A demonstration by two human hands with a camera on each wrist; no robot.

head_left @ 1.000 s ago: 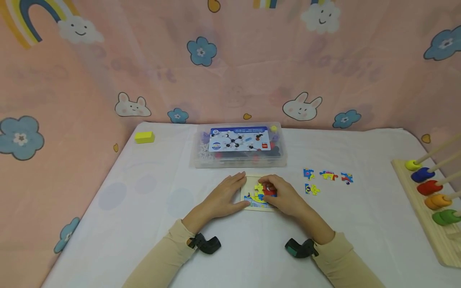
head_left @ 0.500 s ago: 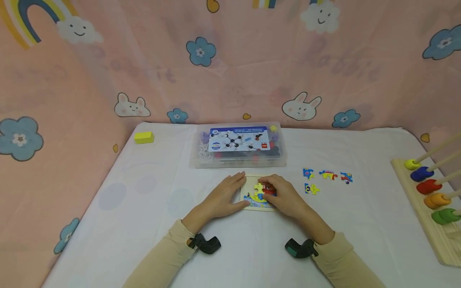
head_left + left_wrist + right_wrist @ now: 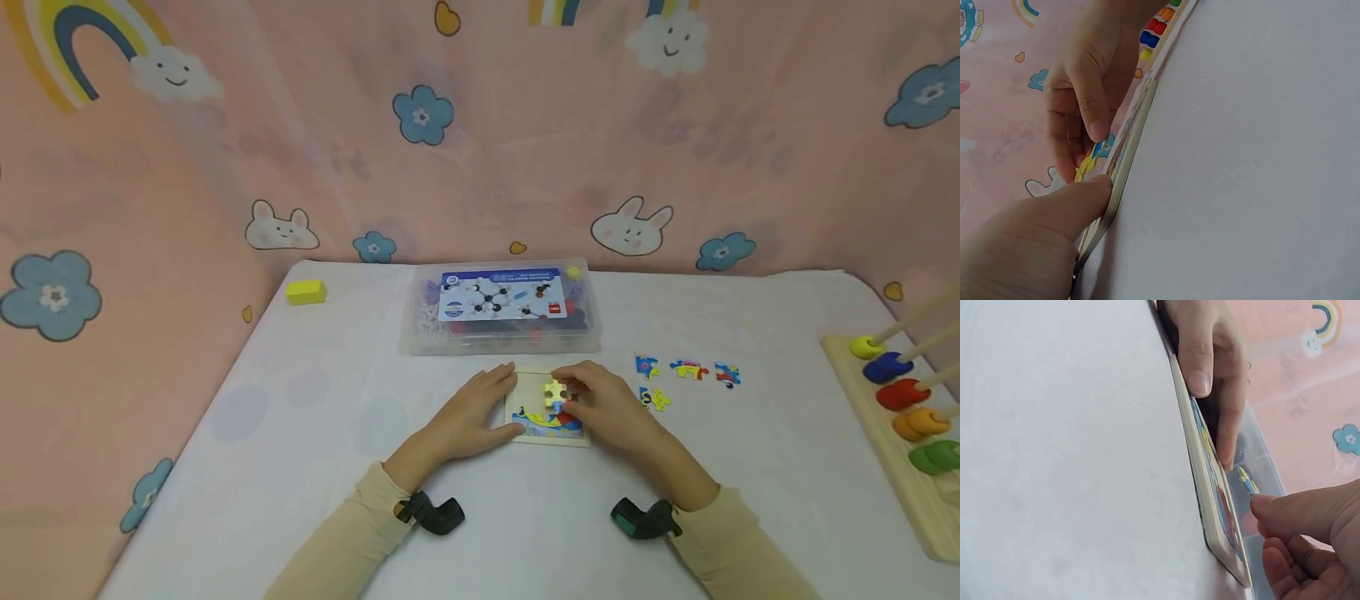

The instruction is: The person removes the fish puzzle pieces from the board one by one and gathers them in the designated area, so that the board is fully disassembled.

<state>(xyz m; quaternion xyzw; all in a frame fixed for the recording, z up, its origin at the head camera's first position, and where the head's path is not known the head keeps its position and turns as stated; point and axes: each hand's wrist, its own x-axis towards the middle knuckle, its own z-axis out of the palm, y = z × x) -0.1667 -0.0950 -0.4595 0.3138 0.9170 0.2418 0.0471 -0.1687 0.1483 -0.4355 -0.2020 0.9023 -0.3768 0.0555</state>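
My left hand (image 3: 471,410) rests at the left side of a small wooden puzzle board (image 3: 528,388), fingers straight along its edge. Its thumb (image 3: 1088,200) presses on the near left corner of the frame. My right hand (image 3: 611,407) pinches a yellow jigsaw piece (image 3: 555,392) with some blue on it between thumb and fingers. In the right wrist view that jigsaw piece (image 3: 1247,481) is tilted and held off the board. Blue, yellow and red picture parts (image 3: 547,425) fill the near part of the board; its far left part shows bare wood.
Several loose jigsaw pieces (image 3: 688,369) lie right of the board. Behind it stands a clear plastic box (image 3: 502,337) with a molecule label. A yellow block (image 3: 306,292) is at the far left, and a wooden bead rack (image 3: 885,442) at the right edge.
The right hand has moved slightly right and raised the yellow jigsaw piece from the board. The left hand keeps its place at the board. The head view has shifted a little.
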